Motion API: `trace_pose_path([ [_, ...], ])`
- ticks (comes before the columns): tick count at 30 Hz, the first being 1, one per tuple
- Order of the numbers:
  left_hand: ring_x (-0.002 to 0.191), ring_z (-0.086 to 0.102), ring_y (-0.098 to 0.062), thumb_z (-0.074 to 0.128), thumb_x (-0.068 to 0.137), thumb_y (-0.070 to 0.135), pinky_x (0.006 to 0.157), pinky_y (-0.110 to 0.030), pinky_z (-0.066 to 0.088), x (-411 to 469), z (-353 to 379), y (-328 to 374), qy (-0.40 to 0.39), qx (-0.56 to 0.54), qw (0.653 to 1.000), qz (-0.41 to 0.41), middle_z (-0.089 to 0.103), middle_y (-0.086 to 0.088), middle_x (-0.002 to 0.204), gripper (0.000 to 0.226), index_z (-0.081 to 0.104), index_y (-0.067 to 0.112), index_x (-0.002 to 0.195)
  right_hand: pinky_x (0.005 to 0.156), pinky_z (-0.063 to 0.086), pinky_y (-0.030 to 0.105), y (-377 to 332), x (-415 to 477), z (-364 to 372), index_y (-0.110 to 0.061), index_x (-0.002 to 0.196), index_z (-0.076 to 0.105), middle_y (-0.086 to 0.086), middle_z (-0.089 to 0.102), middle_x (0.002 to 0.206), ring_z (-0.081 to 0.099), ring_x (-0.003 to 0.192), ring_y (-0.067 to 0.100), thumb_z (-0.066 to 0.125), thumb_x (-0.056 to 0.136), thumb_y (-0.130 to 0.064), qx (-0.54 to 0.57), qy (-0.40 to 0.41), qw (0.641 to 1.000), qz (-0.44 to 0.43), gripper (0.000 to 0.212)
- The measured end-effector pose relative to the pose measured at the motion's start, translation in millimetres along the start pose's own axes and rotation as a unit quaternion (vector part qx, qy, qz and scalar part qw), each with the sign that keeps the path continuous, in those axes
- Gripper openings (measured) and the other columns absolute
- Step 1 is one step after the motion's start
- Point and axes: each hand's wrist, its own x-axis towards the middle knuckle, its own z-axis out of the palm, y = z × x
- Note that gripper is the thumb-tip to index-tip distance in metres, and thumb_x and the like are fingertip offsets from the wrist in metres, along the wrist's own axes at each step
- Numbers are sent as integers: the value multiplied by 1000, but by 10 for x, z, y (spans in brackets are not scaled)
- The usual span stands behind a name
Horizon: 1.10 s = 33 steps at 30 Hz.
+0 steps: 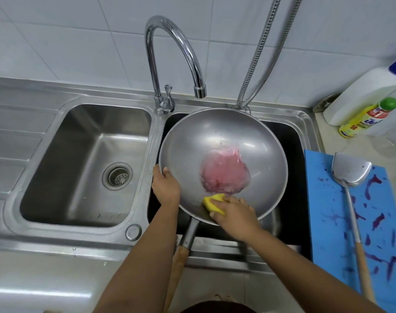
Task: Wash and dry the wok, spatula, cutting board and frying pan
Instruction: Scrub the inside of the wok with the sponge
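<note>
Now the right hand [234, 216], pressing the sponge [211, 203], sits just below the pink residue [224, 175]; the left hand [166, 185] clamps the wok [260, 141] rim.

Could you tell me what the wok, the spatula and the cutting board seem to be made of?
The wok looks like dull grey brushed metal, with soft reflections, on what seems a wooden handle. The spatula has a similar matte metal blade and shaft, ending in a pale, wood-like grip. The cutting board appears to be plastic: flat, evenly bright blue, stained purple.
</note>
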Motion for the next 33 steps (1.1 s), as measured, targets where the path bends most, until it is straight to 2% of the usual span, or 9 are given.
trace_pose_path([
  [4,110,59,-32,39,103,24,96,-41,48,-3,-13,20,-6,-1,1000,-7,62,-14,121,31,50,12,130,103,26,39,509,62,-272,-60,134,41,-12,25,158,33,130,26,48,95,-40,-103,29,994,35,45],
  [7,109,59,-32,39,103,22,90,-32,44,-23,-20,45,-7,-6,1000,-8,62,-14,119,30,51,12,129,101,21,44,824,78,-446,-50,132,49,-2,20,159,26,130,28,56,88,-28,-179,119,972,97,50],
  [10,110,59,-33,39,103,22,93,-35,46,-20,-20,36,-11,-6,1000,-12,62,-14,121,30,51,12,129,100,21,46,746,-28,-344,-40,130,55,3,28,156,30,128,31,57,88,-30,-170,164,964,120,44],
  [13,110,59,-33,39,103,23,94,-38,47,-10,-15,42,-10,-6,1000,-10,62,-15,121,31,50,13,131,100,26,38,373,-194,-77,-50,136,46,-10,34,153,37,128,25,43,96,-45,-87,109,990,36,40],
  [17,106,59,-34,38,104,22,84,-31,44,-22,-29,71,-13,3,1000,-5,62,-16,117,31,49,11,131,104,28,32,258,-220,-59,-58,137,40,-24,32,153,36,131,18,44,97,-49,24,44,998,-42,41],
  [23,106,60,-35,38,104,23,89,-38,49,-22,-37,78,-9,12,1000,2,63,-17,116,33,48,11,133,112,17,48,804,206,-379,-39,146,32,5,10,163,21,141,32,49,94,-30,-185,78,976,81,55],
  [25,105,60,-35,38,104,23,89,-37,48,-19,-35,84,-6,13,1000,2,62,-18,116,33,48,10,133,110,22,45,652,196,-328,-36,145,35,8,15,161,24,140,34,48,95,-32,-150,68,982,88,51],
  [28,108,59,-35,39,104,23,92,-38,47,-28,-33,103,-5,12,1000,0,62,-18,118,34,48,10,134,110,30,38,145,88,-65,-40,145,37,3,31,156,35,134,33,44,98,-46,-35,17,999,-17,48],
  [33,113,57,-34,38,104,22,88,-28,40,-58,-47,156,-1,24,1000,10,60,-20,122,36,45,7,137,119,14,42,-224,554,117,-36,153,23,2,10,164,10,148,34,41,102,-42,90,-43,990,-97,55],
])
